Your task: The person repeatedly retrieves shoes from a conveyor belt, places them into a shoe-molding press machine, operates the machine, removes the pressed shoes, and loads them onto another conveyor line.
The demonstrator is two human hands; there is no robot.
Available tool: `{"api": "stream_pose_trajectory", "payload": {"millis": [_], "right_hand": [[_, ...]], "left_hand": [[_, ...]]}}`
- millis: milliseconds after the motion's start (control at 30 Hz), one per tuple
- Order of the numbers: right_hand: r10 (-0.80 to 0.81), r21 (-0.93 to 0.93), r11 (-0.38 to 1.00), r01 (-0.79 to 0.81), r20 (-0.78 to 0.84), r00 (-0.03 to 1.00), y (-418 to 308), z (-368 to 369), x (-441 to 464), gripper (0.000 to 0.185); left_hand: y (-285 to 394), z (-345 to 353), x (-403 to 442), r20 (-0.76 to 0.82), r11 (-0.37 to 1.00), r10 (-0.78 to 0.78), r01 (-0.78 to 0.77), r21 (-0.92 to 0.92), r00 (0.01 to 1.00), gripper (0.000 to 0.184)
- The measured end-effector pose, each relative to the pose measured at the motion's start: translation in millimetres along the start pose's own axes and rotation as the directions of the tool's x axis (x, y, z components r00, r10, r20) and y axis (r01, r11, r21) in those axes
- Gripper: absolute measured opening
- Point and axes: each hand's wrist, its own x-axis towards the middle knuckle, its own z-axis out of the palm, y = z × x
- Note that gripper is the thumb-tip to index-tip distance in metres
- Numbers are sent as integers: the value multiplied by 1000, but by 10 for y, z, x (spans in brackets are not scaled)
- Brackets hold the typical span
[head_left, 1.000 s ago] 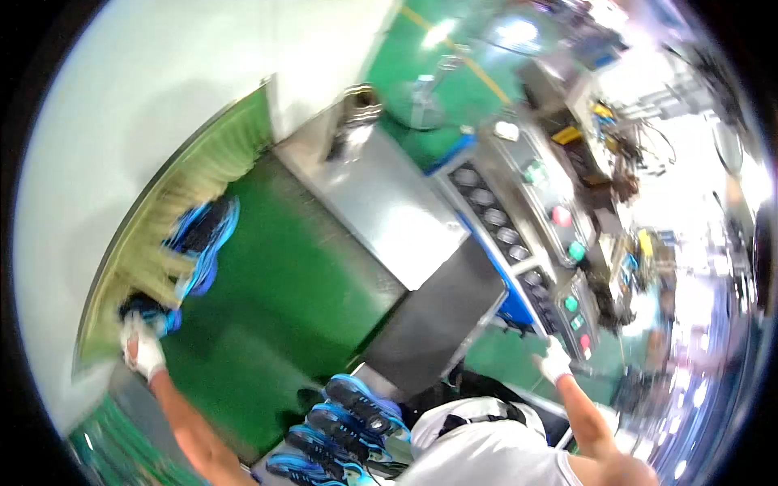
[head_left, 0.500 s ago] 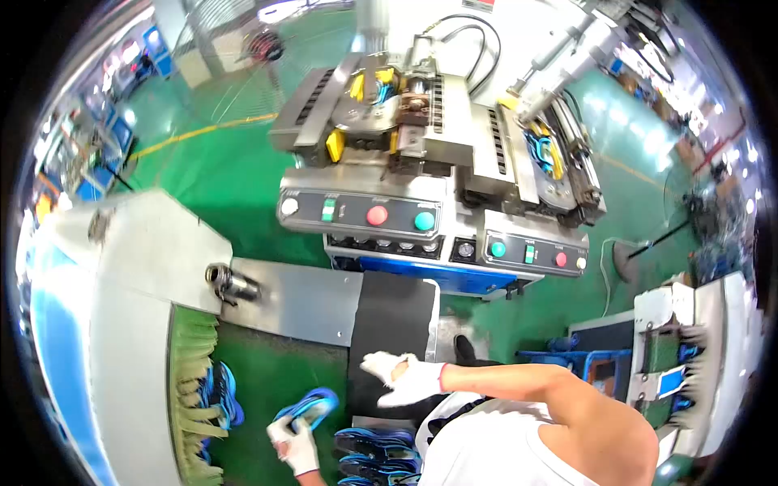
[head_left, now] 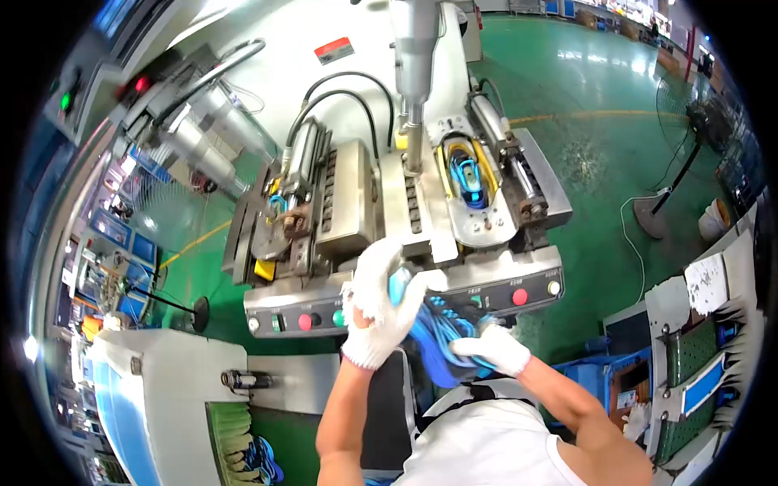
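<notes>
A blue sneaker (head_left: 442,336) with dark parts and blue laces is held between both hands, tilted in front of the machine's control panel. My left hand (head_left: 379,312), in a white glove, grips its upper end, thumb to one side. My right hand (head_left: 496,348), also gloved, is closed on the lower end near my body. Just beyond them stands a two-station press machine (head_left: 348,194). Another blue shoe (head_left: 468,176) sits in its right station between yellow pads. Blue also shows in the left station, mostly hidden by a cylinder.
Buttons line the control panel (head_left: 519,283) under the stations. At lower left is a conveyor unit (head_left: 170,373) with a bristle curtain and blue shoes (head_left: 263,462) at its opening. A second bristled conveyor (head_left: 689,381) stands at right, near a blue cart (head_left: 587,377). A floor fan (head_left: 697,121) stands farther right.
The view has turned left toward the machine. My left hand has brought the shoe up from the lower left, and my right hand has closed on it too.
</notes>
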Motion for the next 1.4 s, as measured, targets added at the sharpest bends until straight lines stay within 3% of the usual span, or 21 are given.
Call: {"api": "stream_pose_trajectory", "payload": {"millis": [67,167,367,467,567,667,733,800,833,867,900,933,967,1000,1067,1133,1167,1200,1267,1333,1400], "right_hand": [[-54,400,911,100,-124,991,85,-445,-257,53],[-107,360,880,310,-485,868,241,-955,-512,43],[-18,272,863,426,-825,564,708,-1318,-906,21],[45,312,824,472,-868,495,591,-1268,-1053,74],[170,400,840,366,-835,524,782,-1296,-1074,57],[128,379,872,310,-787,604,499,-1408,-828,34],[15,238,932,274,-780,626,342,-1485,-641,25],[-103,69,970,234,-752,651,312,-1607,-488,16],[-401,-350,913,211,-667,628,344,-1696,-319,17],[-393,-348,915,204,-649,652,112,-1674,-151,20],[-384,-347,917,198,-629,676,-122,-1653,18,24],[-79,78,981,176,-671,737,-616,-1598,317,26],[-183,-57,980,189,-614,768,-827,-1701,615,29],[-143,173,946,276,-542,828,-1177,-1661,968,31],[-70,238,955,177,-399,914,-1547,-1783,1693,29],[-76,-48,997,65,-306,949,-1548,-2072,2563,33],[-147,-484,873,-63,-385,911,-1473,-2199,3043,38],[-245,-798,559,-224,-417,875,-1270,-2287,3486,43],[-397,-878,299,-374,-471,788,-581,-2406,4239,50],[-395,-866,329,-376,-488,778,-769,-2167,4000,42],[-374,-882,303,-361,-459,806,-772,-2285,4000,40]], "left_hand": [[-236,614,457,2,996,-32,32,-89,999,49],[-594,1644,1047,187,899,-356,390,-200,916,60],[-1318,3296,1729,219,711,-702,684,165,677,87],[-1693,3816,1707,111,656,-742,682,325,661,78],[-2045,3770,1876,262,700,-711,624,346,652,71],[-1332,3004,2281,344,578,-793,800,164,503,50],[-1876,3014,2067,372,506,-777,855,-113,508,38],[-1498,2413,1820,421,592,-647,766,-250,636,45],[-1154,2062,1729,367,606,-705,784,-132,607,49],[-775,1712,1624,311,604,-756,797,-9,577,54],[-827,1563,1313,329,633,-686,755,-171,650,59],[-926,1414,955,334,643,-609,694,-324,720,64],[-1002,1262,554,302,660,-628,697,-283,717,63],[-1050,1111,215,268,676,-644,697,-239,716,62],[-661,566,-2,382,607,-639,742,-284,668,63],[-461,238,-482,375,396,-771,848,-351,515,68],[-412,84,-768,343,374,-823,886,-274,454,69],[-359,-66,-1080,301,341,-871,919,-198,388,70],[-214,-333,-1756,97,134,-989,963,233,114,75],[-341,-449,-3158,-156,130,-971,950,283,180,68],[-120,-449,-3459,-300,-93,-950,995,24,-82,61]]}}
